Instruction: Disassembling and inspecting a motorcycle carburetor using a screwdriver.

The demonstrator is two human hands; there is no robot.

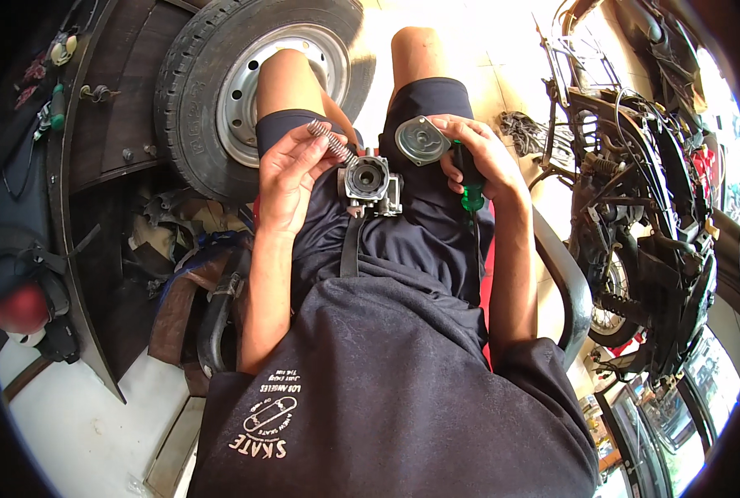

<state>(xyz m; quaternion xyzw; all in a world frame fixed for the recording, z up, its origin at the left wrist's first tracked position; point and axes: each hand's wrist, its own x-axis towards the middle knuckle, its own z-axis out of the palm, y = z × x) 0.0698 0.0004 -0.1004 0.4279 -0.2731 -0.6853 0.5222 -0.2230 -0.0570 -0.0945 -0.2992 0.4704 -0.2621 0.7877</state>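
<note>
A silver coil spring (330,139) is pinched between the thumb and fingers of my left hand (293,173), its lower end close to the carburetor. The carburetor (368,183), grey metal with a round open top, rests on my lap between my thighs. My right hand (488,158) holds a round metal cover (422,140) with screw-hole ears by its edge, using thumb and forefinger. Tucked in the lower fingers of that same hand is a screwdriver with a black and green handle (472,197), its shaft pointing toward me.
A tyre on a steel wheel (189,108) stands beyond my left hand. Along the right is a stripped motorcycle (627,207). Curved chair armrests (571,290) flank me. A dark cabinet (108,199) stands at left, and a dark coiled bundle (521,131) lies on the tiled floor.
</note>
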